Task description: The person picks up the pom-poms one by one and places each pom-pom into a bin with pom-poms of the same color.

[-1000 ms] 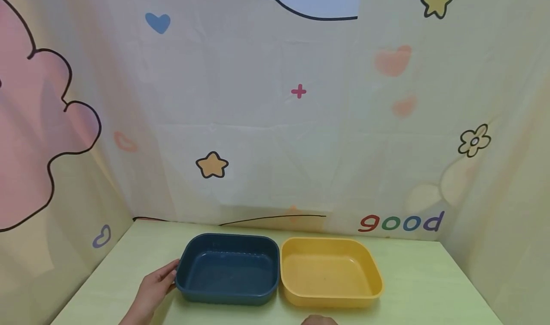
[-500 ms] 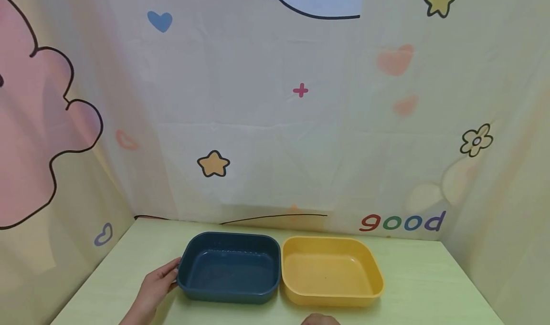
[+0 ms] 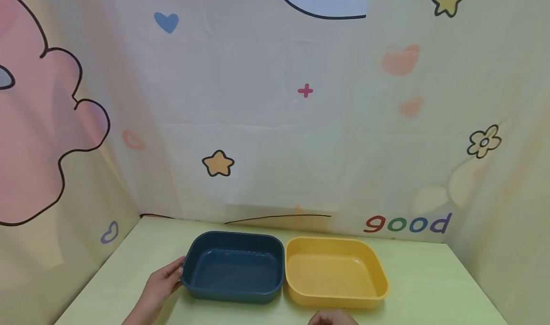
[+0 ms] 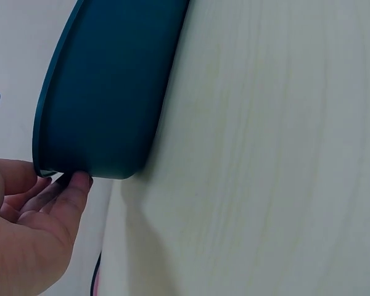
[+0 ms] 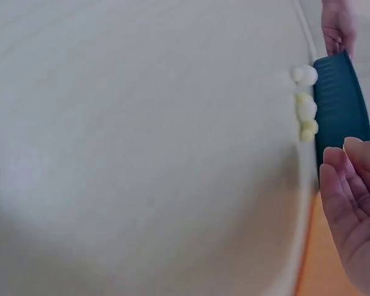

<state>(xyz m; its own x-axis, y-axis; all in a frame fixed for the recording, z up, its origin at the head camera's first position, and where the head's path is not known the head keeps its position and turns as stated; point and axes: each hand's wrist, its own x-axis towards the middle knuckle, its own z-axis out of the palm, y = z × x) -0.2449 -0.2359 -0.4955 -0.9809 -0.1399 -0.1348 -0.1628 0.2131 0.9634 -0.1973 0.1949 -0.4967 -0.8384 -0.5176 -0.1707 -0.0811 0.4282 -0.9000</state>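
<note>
The dark blue tray [image 3: 234,296] stands beside the yellow tray [image 3: 337,301] on the table. At its left end, my left hand [image 3: 160,287] grips the blue tray by the rim; in the left wrist view the fingers [image 4: 18,176] meet the rim and the thumb lies against the end wall. My right hand [image 3: 333,318] is low in the head view, in front of the yellow tray. Its fingers [image 5: 336,191] are curled in the right wrist view, thumb near the fingertips. A thin yellowish edge shows there; whether something is held is hidden.
Several small rounded lumps, white [image 5: 307,75] and pale yellow [image 5: 308,129], lie along the blue tray's side in the right wrist view, too blurred to identify. The light green table [image 3: 429,277] is bounded by printed cloth [image 3: 266,172] at back and sides.
My right hand has shifted slightly right and further into the head view. The left hand stays at the blue tray's end. The whole head view has drifted a little.
</note>
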